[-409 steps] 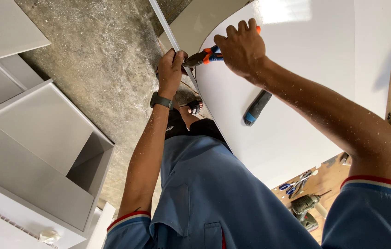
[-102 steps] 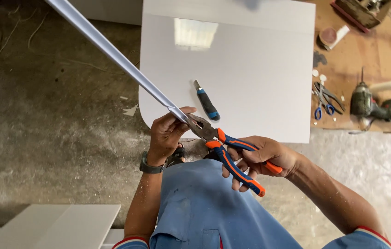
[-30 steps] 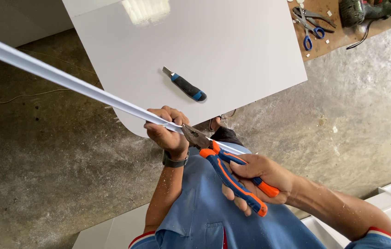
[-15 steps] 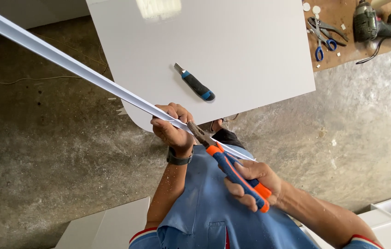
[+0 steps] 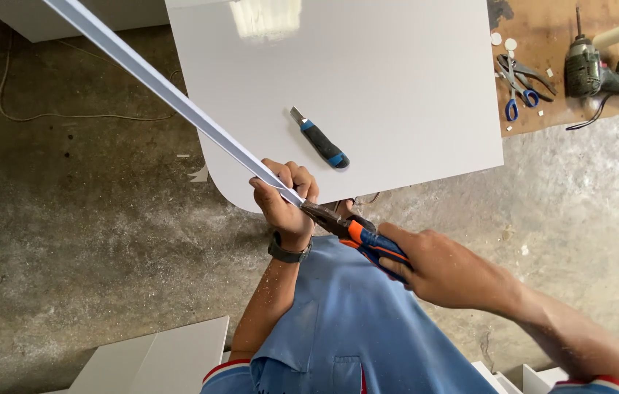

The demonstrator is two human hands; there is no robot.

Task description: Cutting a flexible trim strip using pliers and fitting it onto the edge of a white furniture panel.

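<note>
Running from the upper left corner down to the middle of the view, a long white strip (image 5: 171, 95) ends at the person's hands, its near end crossing the rounded corner of a white panel (image 5: 397, 80). The left hand (image 5: 284, 197) is closed around the strip close to that end, fingers wrapped over the top, with a dark wristwatch (image 5: 289, 252) on the wrist. The right hand (image 5: 444, 270) is clenched on the orange-and-blue handles of a pair of pliers (image 5: 349, 230), squeezing them together. The metal nose of the pliers meets the end of the strip just beside the left hand; the nose appears closed on the strip, though the contact point is too small to confirm.

A utility knife (image 5: 320, 138) with a blue-and-black body lies flat on the panel, near the left hand but apart from it. At the upper right, a brown board (image 5: 543, 22) carries blue-handled scissors (image 5: 517, 84) and a green power drill (image 5: 608, 66). Bare concrete floor (image 5: 90, 233) surrounds the panel. The person wears a blue shirt (image 5: 353, 328).
</note>
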